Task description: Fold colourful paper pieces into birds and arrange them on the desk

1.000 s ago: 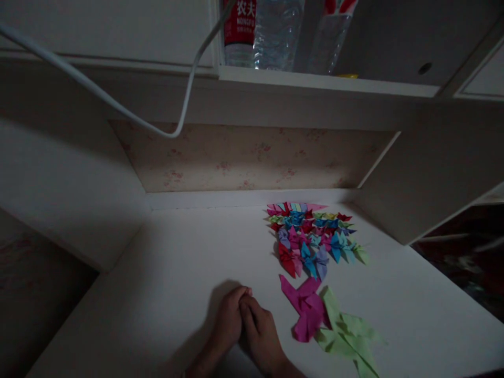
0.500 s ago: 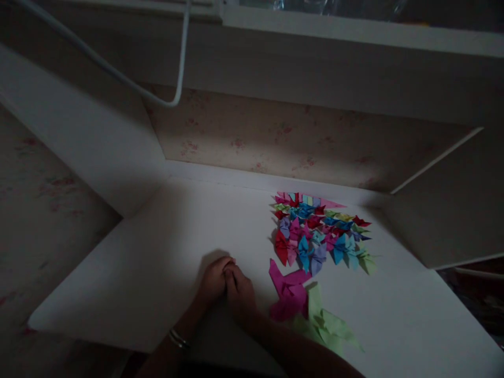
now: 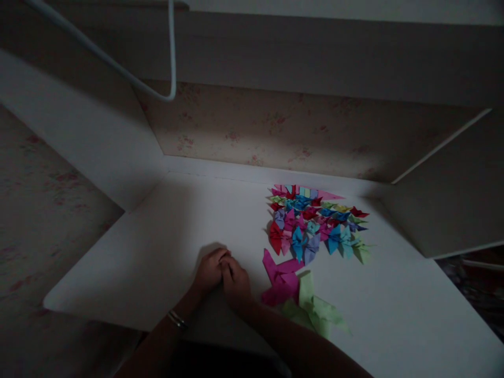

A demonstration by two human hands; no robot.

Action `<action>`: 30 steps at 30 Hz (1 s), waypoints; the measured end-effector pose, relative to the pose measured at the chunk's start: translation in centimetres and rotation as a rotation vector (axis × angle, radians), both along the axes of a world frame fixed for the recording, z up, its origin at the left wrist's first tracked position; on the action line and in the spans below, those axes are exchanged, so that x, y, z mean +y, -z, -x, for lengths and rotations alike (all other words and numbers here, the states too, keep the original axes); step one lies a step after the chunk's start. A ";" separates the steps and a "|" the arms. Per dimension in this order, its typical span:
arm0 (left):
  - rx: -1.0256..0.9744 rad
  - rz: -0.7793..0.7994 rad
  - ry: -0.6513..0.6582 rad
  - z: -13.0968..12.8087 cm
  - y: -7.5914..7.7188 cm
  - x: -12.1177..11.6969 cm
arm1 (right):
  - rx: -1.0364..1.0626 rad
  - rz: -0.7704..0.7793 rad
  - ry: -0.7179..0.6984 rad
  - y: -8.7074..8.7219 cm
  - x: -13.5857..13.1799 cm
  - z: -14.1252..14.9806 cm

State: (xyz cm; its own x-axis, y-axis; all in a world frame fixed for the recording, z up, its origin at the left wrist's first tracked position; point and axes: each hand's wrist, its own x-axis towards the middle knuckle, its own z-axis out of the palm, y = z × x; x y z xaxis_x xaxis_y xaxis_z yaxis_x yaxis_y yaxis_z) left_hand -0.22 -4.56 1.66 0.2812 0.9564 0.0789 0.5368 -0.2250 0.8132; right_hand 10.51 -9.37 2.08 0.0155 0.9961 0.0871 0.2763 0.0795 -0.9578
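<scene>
My left hand [image 3: 208,269] and my right hand [image 3: 238,287] rest together on the white tabletop [image 3: 165,231], fingers curled and touching. Whatever lies inside them, if anything, is hidden. A bracelet circles my left wrist. Just right of my right hand is a large magenta folded-paper piece [image 3: 284,286]. Beside it, partly behind my right forearm, sits a large light green folded-paper piece [image 3: 319,311]. Farther back, many small origami cranes [image 3: 311,220] in red, pink, blue, purple and green stand in close rows.
A white side panel [image 3: 79,121] rises at the left and a darker panel [image 3: 444,205] at the right. Floral wallpaper [image 3: 244,126] covers the back wall under a shelf [image 3: 315,52]. A bent white tube [image 3: 172,58] hangs at upper left.
The camera view has tilted down slightly and shifted, so the table and papers appear higher and a bit to the left. Both hands stay clasped in the same place.
</scene>
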 end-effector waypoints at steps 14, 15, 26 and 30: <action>-0.069 -0.045 0.044 0.6 0.7 0.3 | -0.056 -0.042 0.069 0.5 0.0 1.2; -0.070 -0.049 0.050 0.6 0.7 0.3 | -0.064 -0.041 0.075 0.5 0.0 1.2; -0.041 -0.048 0.063 0.9 1.2 0.2 | -0.082 -0.043 0.110 1.0 -0.3 1.4; -0.036 -0.045 0.072 0.8 1.2 0.2 | -0.070 -0.056 0.115 0.8 -0.4 1.4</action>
State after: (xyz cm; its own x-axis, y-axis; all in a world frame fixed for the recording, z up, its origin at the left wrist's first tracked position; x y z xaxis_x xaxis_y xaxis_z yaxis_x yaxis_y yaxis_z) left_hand -1.05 -4.33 0.42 0.3449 0.9292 0.1327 0.4887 -0.2985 0.8198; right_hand 9.15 -9.79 1.26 0.1216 0.9816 0.1471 0.3526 0.0958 -0.9309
